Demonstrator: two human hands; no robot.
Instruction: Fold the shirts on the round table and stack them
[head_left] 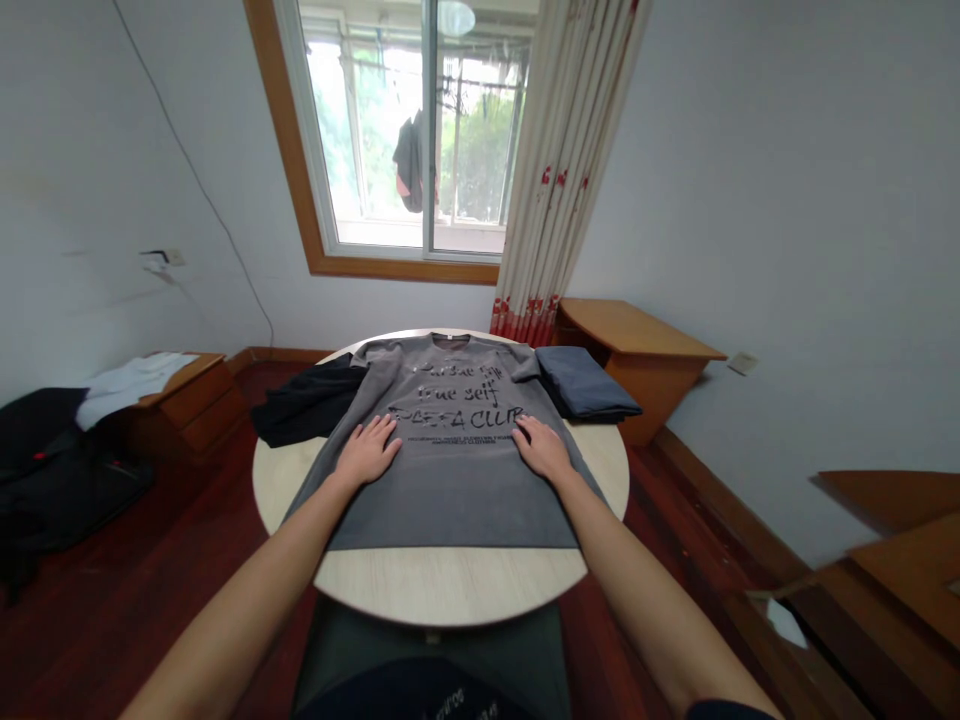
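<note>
A grey T-shirt [457, 500] with black lettering on its front lies spread out flat, its collar at the far side and its hem toward me. My left hand [367, 448] rests flat on the shirt's left side, fingers apart, beside the lettering. On the right side, my right hand [541, 447] lies palm down on the fabric with its fingers spread, touching the edge of the print. Neither hand grips the cloth.
The shirt lies on a round, pale wooden table [450, 585]. Dark crumpled clothing [311, 400] sits at its left, and folded dark blue-grey garments [585, 385] at its right. Behind stand a wooden desk [645, 335] and a curtain [562, 160] by the window.
</note>
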